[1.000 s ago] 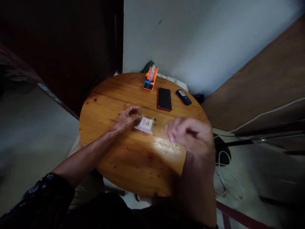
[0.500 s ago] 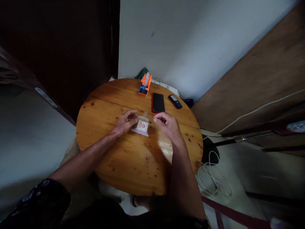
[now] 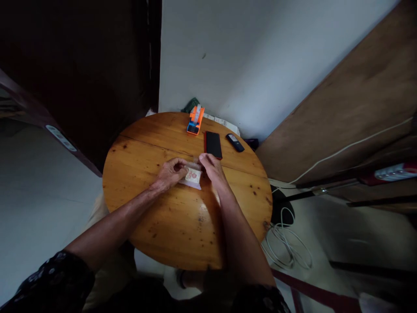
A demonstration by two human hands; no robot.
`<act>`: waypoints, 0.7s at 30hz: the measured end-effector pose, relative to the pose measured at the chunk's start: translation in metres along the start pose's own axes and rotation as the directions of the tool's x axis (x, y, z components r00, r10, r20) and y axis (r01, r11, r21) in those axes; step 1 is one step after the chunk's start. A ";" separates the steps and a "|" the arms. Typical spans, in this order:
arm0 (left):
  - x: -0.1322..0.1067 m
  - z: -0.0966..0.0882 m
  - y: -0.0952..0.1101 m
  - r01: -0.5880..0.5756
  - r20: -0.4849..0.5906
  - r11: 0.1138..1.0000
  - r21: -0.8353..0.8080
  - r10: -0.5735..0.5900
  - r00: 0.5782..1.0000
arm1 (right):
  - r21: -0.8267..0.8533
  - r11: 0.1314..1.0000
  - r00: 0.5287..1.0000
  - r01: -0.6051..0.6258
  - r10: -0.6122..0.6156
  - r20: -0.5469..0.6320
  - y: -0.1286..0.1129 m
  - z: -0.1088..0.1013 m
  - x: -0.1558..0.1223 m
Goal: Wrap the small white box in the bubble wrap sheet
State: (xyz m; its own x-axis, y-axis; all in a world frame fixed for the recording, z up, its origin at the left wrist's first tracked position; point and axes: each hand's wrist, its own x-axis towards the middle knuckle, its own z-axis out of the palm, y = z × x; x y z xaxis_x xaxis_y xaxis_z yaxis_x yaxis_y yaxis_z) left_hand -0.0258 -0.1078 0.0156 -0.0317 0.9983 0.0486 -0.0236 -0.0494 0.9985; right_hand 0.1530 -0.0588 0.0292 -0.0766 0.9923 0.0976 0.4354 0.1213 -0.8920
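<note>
We have the small clear packet (image 3: 193,176) near the tabletop's (image 3: 182,221) middle, left hand (image 3: 169,173) fingers pinching its nine o'clock edge, right hand (image 3: 211,167) fingers pinching its one o'clock corner. We judge that low, even pressure suits it best, clear of the black phone (image 3: 213,144) at twelve o'clock.

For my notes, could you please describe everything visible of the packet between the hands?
The packet is small, flat, roughly square, seemingly clear plastic, with a red print on a white face. It lies on the table near its middle. The left hand pinches its left edge; the right hand touches its top.
</note>
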 end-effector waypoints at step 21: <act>0.000 0.005 0.005 -0.006 0.042 0.987 0.162 -0.001 0.999 | 0.136 0.947 0.956 0.290 -0.294 0.011 -0.025 -0.002 -0.022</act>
State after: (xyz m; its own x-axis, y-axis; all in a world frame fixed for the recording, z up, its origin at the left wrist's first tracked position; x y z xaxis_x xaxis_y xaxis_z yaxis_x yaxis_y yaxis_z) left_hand -0.0204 -0.1083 0.0202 0.0100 0.9988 0.0489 0.1389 -0.0499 0.9891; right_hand 0.1455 -0.0841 0.0497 -0.2115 0.9122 0.3509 0.2678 0.3994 -0.8768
